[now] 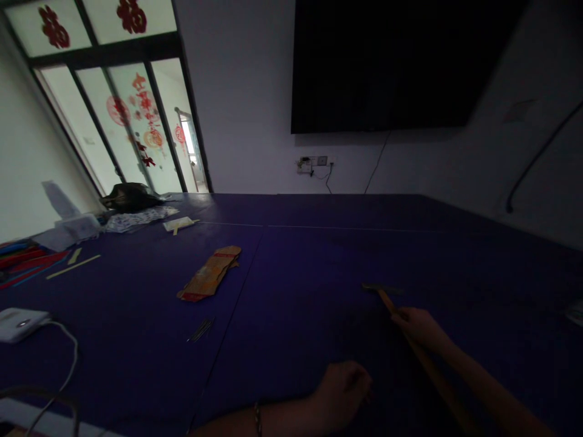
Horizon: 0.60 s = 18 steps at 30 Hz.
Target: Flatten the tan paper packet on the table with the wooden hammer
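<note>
On the right of the dark purple table [310, 291], my right hand [419, 328] is wrapped round the wooden handle of a hammer [386, 300]. The hammer's metal head points away from me, low over the tabletop, and its long handle runs back beneath my forearm. My left hand [344, 388] is curled closed near the front middle; its inner side is too dark to show whether anything is in it. Several thin nails [201, 329] lie in a small bunch to the left. Beyond them is a flattened piece of brown cardboard [210, 274] with red bands.
At left lie a white device [22, 323] with a cable, yellow strips [73, 267] and red and blue items [27, 264]. A black bag [130, 197] sits at the far left corner. A large dark screen [392, 67] hangs on the wall behind the table.
</note>
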Available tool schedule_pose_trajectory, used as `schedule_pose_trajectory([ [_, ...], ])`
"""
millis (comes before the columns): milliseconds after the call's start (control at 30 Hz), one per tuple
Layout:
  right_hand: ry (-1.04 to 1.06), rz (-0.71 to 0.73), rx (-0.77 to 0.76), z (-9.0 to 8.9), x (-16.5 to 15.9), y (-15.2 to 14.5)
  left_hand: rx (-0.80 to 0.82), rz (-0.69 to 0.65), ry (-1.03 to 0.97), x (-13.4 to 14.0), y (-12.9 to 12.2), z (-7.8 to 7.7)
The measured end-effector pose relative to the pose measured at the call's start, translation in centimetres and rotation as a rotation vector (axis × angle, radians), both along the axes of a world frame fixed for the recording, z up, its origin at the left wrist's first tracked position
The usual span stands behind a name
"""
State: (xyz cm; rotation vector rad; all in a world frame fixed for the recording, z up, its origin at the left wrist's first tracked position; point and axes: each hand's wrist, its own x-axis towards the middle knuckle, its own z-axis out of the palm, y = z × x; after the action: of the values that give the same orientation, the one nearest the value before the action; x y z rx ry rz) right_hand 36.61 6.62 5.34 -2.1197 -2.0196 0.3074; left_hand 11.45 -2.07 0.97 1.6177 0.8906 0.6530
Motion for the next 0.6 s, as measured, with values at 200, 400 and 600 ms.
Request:
schedule_pose_trajectory([
  [200, -0.053, -0.014, -0.053, 0.92, 0.26, -0.22, -0.008, -0.013, 0.003, -0.17, -0.18, 0.66],
  [400, -0.110, -0.025, -0.067, 1.06, 0.16, -0.55, -0.006, -0.005, -0.012, -0.14, -0.16, 0.56],
  [600, -0.157, -0.016, -0.091, 0.93, -0.22, -0.82, -0.033, -0.005, -0.031, 0.02, -0.28, 0.19],
])
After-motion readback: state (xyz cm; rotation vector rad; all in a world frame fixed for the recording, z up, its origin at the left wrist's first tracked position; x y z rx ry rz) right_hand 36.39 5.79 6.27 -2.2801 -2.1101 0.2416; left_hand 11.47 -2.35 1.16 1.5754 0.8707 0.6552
